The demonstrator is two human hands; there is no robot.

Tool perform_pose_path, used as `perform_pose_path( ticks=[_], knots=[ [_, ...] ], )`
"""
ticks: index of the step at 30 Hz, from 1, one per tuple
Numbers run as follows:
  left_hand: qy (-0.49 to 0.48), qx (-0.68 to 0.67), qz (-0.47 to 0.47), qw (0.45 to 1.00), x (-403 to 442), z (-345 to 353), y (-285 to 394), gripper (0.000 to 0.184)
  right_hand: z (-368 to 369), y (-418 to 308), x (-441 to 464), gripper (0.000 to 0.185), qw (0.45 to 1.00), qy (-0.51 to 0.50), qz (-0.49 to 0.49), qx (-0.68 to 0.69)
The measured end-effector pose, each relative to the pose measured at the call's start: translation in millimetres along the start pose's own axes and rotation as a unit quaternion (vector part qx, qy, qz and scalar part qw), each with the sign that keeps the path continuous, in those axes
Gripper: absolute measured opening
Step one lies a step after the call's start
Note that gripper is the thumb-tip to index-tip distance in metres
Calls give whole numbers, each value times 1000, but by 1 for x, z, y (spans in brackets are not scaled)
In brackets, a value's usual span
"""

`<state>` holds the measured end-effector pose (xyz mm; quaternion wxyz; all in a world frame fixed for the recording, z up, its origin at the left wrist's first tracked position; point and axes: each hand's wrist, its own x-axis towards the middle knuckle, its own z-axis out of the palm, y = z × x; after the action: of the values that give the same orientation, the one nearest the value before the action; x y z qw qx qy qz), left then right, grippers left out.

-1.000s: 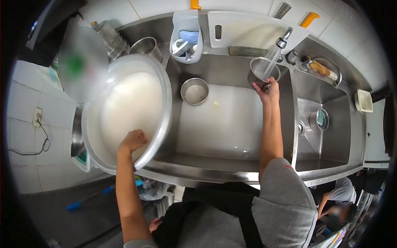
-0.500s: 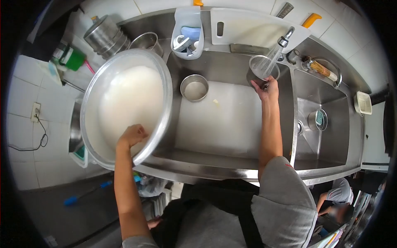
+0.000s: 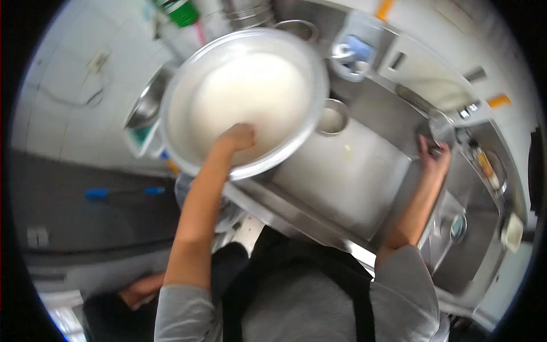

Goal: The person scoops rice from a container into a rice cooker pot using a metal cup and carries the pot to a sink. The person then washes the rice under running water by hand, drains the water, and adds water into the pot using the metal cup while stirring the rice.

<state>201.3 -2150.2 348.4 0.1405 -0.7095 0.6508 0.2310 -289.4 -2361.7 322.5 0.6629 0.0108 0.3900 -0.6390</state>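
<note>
My left hand (image 3: 238,137) is over the inside of a large metal bowl (image 3: 268,167), its curled fingers at the surface of a cloudy white liquid (image 3: 250,85); the fingertips are hidden. At the far right of the big sink basin (image 3: 342,176), my right hand (image 3: 434,158) grips a metal cup (image 3: 442,128) below the tap (image 3: 469,110). The cup is blurred, so its contents cannot be made out. A shallow round metal tin (image 3: 332,118) sits in the basin beside the bowl.
A white cutting board (image 3: 427,67) leans behind the sink, near a plastic bin (image 3: 356,48) of small items. The smaller basin (image 3: 484,233) holds a metal cup (image 3: 458,227). A whisk-like brush (image 3: 486,169) lies by the tap. Another person's arm (image 3: 139,289) shows at lower left.
The view has swung left and blurred, so the bowl appears nearer the middle. The right hand's cup appears lower relative to the tap's surroundings. My left hand stays in the bowl.
</note>
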Motion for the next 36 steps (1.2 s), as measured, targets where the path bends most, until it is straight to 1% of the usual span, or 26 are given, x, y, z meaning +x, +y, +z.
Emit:
perform_pose_path(
  ticks=[1,2,3,4,5,6,8,9,11,12,15,16,17,18,19,21,22,23,24,25,26,27,29,33,35,36],
  knots=[
    [55,-48,-5,997,-3,1,-3,36,3,-4,-1,9,1000,21,-10,-13],
    [63,-81,-57,993,-8,0,1,47,9,-4,-13,12,999,36,-27,-23],
    [71,-112,-102,986,-13,-4,7,59,23,0,-35,28,995,73,-44,-59],
    [72,-115,-108,985,-17,-9,15,59,13,-3,-31,35,996,48,-34,-68],
    [58,-112,-133,983,-21,-14,24,65,5,-7,-30,43,997,18,-25,-69],
    [37,-109,-157,981,-21,-18,26,72,0,-6,-23,43,997,19,-23,-66],
    [39,-111,-157,981,-23,-18,26,73,-7,-8,-23,46,997,-13,-26,-68],
    [41,-117,-158,980,-23,-18,27,74,-6,-8,-27,46,997,-10,-31,-66],
    [32,-118,-155,980,-22,-17,27,74,1,-1,-35,40,998,46,-27,-33],
    [24,-119,-158,980,-22,-16,26,75,4,-1,-41,33,998,46,-11,-43],
    [-4,-117,-163,980,-19,-16,26,74,9,-1,-41,30,996,71,4,-52],
    [-5,-115,-160,980,-19,-16,26,74,1,-1,-28,30,996,73,2,-50],
    [-15,-112,-158,981,-20,-17,25,73,-14,-2,-7,29,999,24,16,-37],
    [-26,-108,-149,983,-19,-16,25,73,-8,-5,-15,29,999,-23,24,-22],
    [-15,-97,-138,986,-21,-13,21,72,-4,-4,-20,23,999,33,13,-6],
    [0,-94,-101,990,-22,-12,15,71,-7,1,-29,22,999,17,-45,-14],
    [13,-77,-71,994,-14,1,-1,72,-35,0,7,22,999,-28,-35,-7],
    [6,-89,-88,992,-18,-4,5,72,-9,4,-28,21,999,30,-38,5],
    [-3,-78,-82,994,-15,0,-1,70,-11,7,-21,19,998,36,-45,-8],
    [-25,-110,-102,988,-21,-12,11,67,0,9,-36,18,997,16,-67,-24],
    [-20,-112,-92,989,-19,-13,13,65,1,8,-38,27,997,14,-68,-26],
    [-18,-101,-82,991,-19,-15,16,65,0,8,-37,23,998,-5,-56,-27],
    [-22,-131,-97,986,-22,-16,19,64,0,8,-34,17,997,38,-63,-15],
    [-22,-132,-108,985,-26,-22,25,63,-5,11,-26,17,995,60,-73,-6],
    [-21,-131,-107,985,-25,-21,23,63,-8,11,-23,19,998,17,-64,-9],
    [-20,-129,-105,986,-26,-20,22,63,-9,11,-22,19,998,17,-64,-9]
  ],
)
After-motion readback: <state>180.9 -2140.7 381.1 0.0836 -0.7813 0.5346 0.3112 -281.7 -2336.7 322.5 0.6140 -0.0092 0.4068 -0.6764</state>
